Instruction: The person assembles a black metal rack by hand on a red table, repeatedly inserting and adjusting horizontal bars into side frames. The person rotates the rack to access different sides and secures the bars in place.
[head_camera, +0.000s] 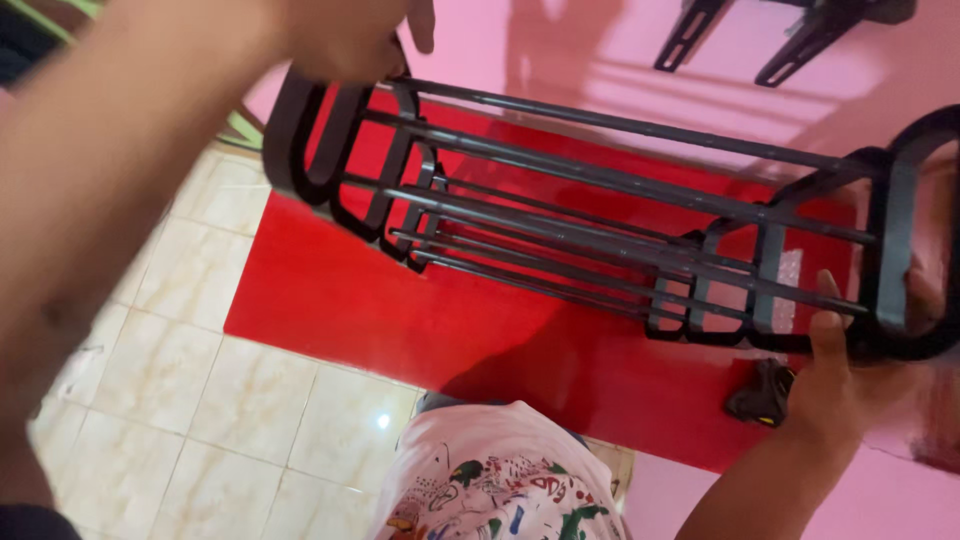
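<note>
At the bottom centre of the frame shows the person's white printed shirt, with pale floor tiles to its left. Just above it, at lower right, the right hand has its fingers closed on the curved end frame at the right side of a black rack, thumb pointing up against the bars. A small dark object lies on the red mat just left of that hand; what it is cannot be told. The rack stretches across the middle of the frame, tilted, its long tubes running from upper left to right over the mat. At the upper left, the left hand grips the rack's other looped end from above, fingers wrapped on it. Behind is a pink wall, with black brackets at the upper right.
</note>
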